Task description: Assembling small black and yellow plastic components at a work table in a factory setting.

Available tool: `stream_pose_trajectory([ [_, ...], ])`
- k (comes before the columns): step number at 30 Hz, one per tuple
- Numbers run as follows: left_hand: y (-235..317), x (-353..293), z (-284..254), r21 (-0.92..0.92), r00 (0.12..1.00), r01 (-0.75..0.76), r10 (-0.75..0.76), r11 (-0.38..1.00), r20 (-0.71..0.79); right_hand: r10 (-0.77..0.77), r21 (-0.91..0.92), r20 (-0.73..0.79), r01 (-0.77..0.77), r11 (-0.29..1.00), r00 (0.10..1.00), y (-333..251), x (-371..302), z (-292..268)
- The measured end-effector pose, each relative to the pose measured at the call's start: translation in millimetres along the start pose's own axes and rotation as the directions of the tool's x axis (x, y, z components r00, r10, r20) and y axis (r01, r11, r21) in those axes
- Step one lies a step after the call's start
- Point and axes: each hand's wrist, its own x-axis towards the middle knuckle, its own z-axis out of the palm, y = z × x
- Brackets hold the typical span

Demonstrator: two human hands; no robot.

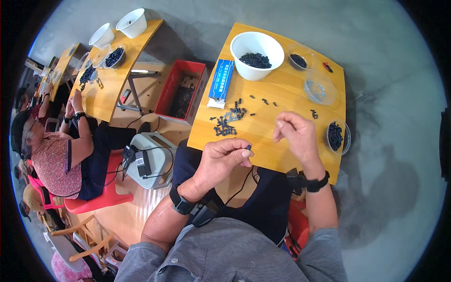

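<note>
Head view: the left hand [221,160] pinches a small dark piece [248,147] by the near edge of the yellow wooden table [289,91], left of the right hand [298,135], whose fingers curl, contents unclear; open room lies beyond.

The yellow-brown wooden table [287,89] holds a big round white plastic tub [256,43]. Just beside it is a long blue and white cardboard box [221,79]. Small black plastic pieces [225,130] lie in a messy bunch near the box; a few lie apart. Three round, clear plastic dishes [346,141] and a little red-and-black thing [327,67] sit along the right.
</note>
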Motion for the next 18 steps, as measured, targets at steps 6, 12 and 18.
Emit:
stream_pose_trajectory([
  [6,9,-19,9,-0.038,0.998,-0.044,0.045,0.998,0.034,-0.21,0.059,0.209,0.202,0.978,0.955,-44,-50,21],
  [12,19,-40,17,-0.004,0.987,-0.14,0.14,0.99,0.082,-0.299,0.108,0.211,0.282,0.953,0.931,-55,-87,28],
  [18,15,-46,28,-0.127,0.993,-0.113,0.117,0.985,0.025,-0.126,0.333,0.169,0.063,0.941,0.977,-37,-111,47],
])
